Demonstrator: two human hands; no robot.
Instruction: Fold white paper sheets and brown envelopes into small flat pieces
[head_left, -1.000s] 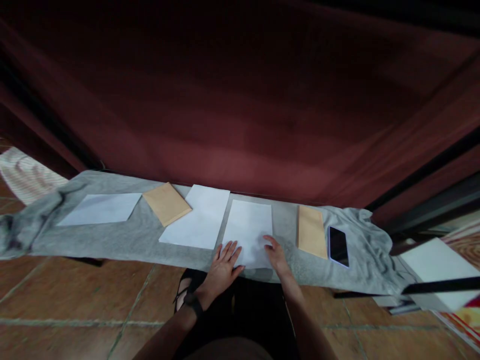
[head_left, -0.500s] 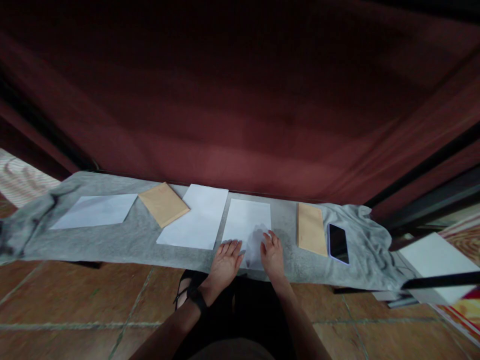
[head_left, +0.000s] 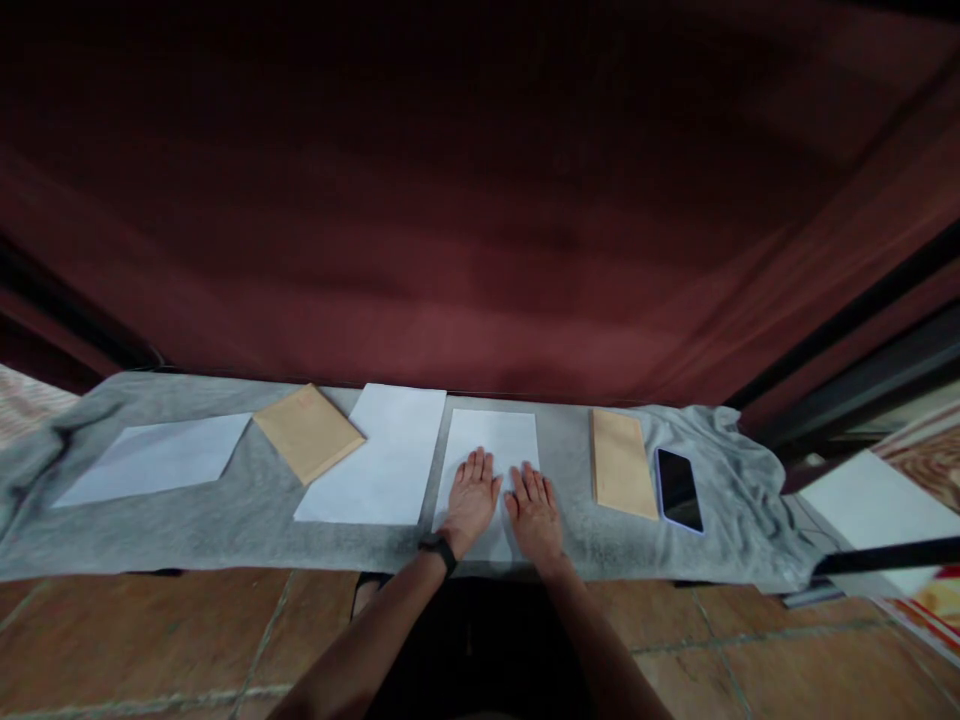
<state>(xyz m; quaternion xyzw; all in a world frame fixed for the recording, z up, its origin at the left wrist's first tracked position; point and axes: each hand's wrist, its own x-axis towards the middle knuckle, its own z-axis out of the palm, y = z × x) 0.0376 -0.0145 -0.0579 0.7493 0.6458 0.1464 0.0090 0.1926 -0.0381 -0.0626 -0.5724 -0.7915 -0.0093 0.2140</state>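
Note:
A white sheet of paper (head_left: 495, 428) lies on the grey cloth (head_left: 568, 450) straight in front of me. My left hand (head_left: 472, 496) rests flat on it, palm down, with a dark band at the wrist. Beside it, my right hand (head_left: 535, 512) also lies palm down with fingers spread, over the sheet's right part. Neither hand grips anything. Just left is a larger white sheet (head_left: 397, 450), partly overlapped by a tan envelope (head_left: 309, 432).
Another white sheet (head_left: 161, 455) lies at the far left. Right of my hands are a tan envelope stack (head_left: 622, 462) and a phone (head_left: 679, 490). A dark red panel (head_left: 480, 250) rises behind the cloth. Black bars cross the right side.
My left hand has moved forward and right, further onto the sheet. My right hand's fingers now lie flatter and closer to the left hand. The camera view has shifted slightly.

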